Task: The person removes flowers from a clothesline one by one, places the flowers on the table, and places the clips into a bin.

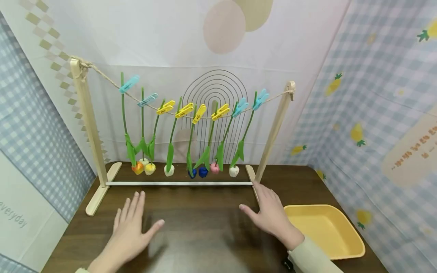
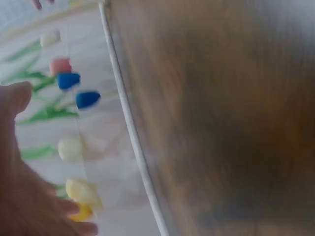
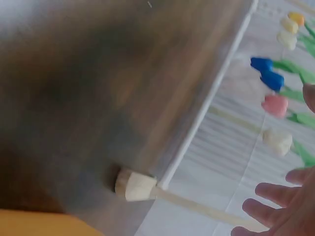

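My left hand (image 1: 131, 229) is held over the table's left part, fingers spread and straight, holding nothing. On the other side my right hand (image 1: 269, 212) hovers with fingers extended near the right foot of a wooden rack (image 1: 89, 121); whether it touches the rack cannot be told. Several artificial tulips hang head down from the rack's twine (image 1: 106, 77). Blue clothespins (image 1: 148, 99) pinch the outer stems, yellow clothespins (image 1: 184, 110) the middle ones. The blooms include an orange tulip (image 1: 137, 168), a pink tulip (image 1: 214, 168), a blue tulip (image 1: 203, 172) and a white tulip (image 1: 234, 171).
A yellow tray (image 1: 358, 242) sits at the right of the brown table (image 1: 191, 227). A white rod (image 1: 181, 183) joins the rack's feet low down. Patterned cloth (image 1: 164, 34) hangs behind and on both sides.
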The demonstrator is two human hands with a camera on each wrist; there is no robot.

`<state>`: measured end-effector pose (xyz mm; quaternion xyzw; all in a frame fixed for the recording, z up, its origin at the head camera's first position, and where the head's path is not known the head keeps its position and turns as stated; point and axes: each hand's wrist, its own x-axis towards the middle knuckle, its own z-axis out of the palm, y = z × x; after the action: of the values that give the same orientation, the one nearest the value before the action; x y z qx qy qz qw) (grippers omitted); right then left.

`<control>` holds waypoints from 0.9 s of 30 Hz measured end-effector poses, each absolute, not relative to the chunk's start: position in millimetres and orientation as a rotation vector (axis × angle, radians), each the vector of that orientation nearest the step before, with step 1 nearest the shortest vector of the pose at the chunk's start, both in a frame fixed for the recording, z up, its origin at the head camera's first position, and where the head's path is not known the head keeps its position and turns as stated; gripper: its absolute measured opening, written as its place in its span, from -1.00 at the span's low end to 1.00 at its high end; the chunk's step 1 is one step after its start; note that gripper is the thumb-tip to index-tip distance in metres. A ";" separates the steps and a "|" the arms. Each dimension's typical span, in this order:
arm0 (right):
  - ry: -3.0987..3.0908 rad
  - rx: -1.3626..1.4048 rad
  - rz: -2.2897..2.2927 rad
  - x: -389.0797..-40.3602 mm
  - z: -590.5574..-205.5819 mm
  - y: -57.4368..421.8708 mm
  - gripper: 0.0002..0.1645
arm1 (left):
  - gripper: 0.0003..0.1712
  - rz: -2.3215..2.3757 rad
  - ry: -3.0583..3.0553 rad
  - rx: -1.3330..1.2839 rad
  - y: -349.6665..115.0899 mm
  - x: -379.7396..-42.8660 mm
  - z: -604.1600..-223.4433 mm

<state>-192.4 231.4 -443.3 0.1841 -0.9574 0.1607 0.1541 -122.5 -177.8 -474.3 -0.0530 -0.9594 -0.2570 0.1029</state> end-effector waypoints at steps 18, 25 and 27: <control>-2.825 0.057 1.046 -245.1 -408.4 261.3 0.11 | 0.13 -1.464 -2.472 0.255 -274.2 -187.9 -433.1; -2.780 0.146 1.122 -251.8 -404.4 261.2 0.02 | 0.11 -1.450 -2.392 0.233 -287.0 -200.5 -424.8; -2.781 0.187 1.122 -252.3 -403.8 261.2 0.02 | 0.09 -1.469 -2.390 0.194 -291.8 -202.6 -421.9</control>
<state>-252.3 261.2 -403.8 0.0621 -0.9234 0.3726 0.0682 -202.6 -291.8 -421.9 0.0680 -0.8384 -0.5152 0.1642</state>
